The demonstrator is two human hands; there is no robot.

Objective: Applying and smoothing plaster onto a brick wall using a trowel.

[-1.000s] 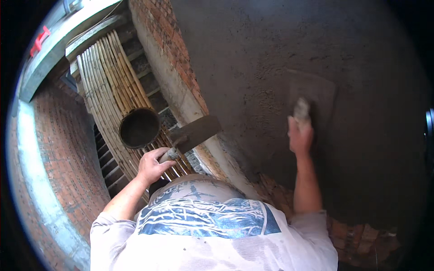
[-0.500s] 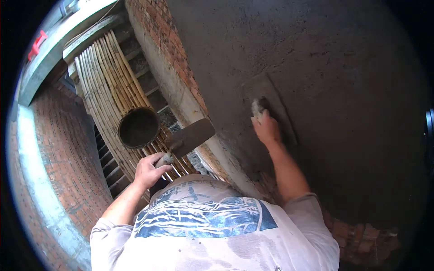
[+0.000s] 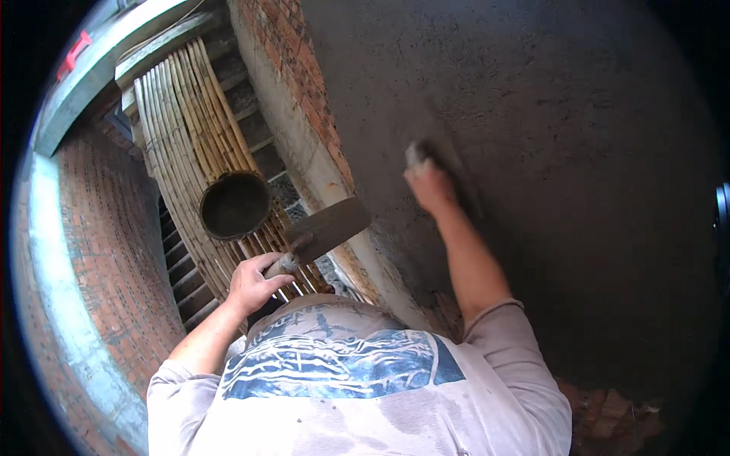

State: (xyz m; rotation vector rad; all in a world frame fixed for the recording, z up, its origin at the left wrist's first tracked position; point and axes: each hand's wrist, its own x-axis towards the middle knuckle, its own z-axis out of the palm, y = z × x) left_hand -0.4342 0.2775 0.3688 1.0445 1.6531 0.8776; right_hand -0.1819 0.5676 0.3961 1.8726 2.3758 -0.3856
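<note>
In my left hand (image 3: pixel 258 283) is the light handle of a trowel (image 3: pixel 328 226) with a broad, mortar-stained blade, held over the bamboo poles beside the wall's edge. My right hand (image 3: pixel 430 182) grips a flat float (image 3: pixel 455 169), blurred by motion, against the dark wet plaster (image 3: pixel 578 152). A round bucket (image 3: pixel 234 205) of grey mortar rests on the bamboo poles (image 3: pixel 182 114), just above and left of my left hand.
Concrete stairs (image 3: pixel 182 277) run beneath the bamboo platform. A curved brick wall (image 3: pixel 99 251) stands at the left below a concrete ledge (image 3: pixel 59 118) with a red object (image 3: pixel 72 55). Exposed brick (image 3: pixel 289 53) borders the plaster.
My right hand and float have swept left across the plaster and moved higher. My left hand still holds the trowel in much the same place.
</note>
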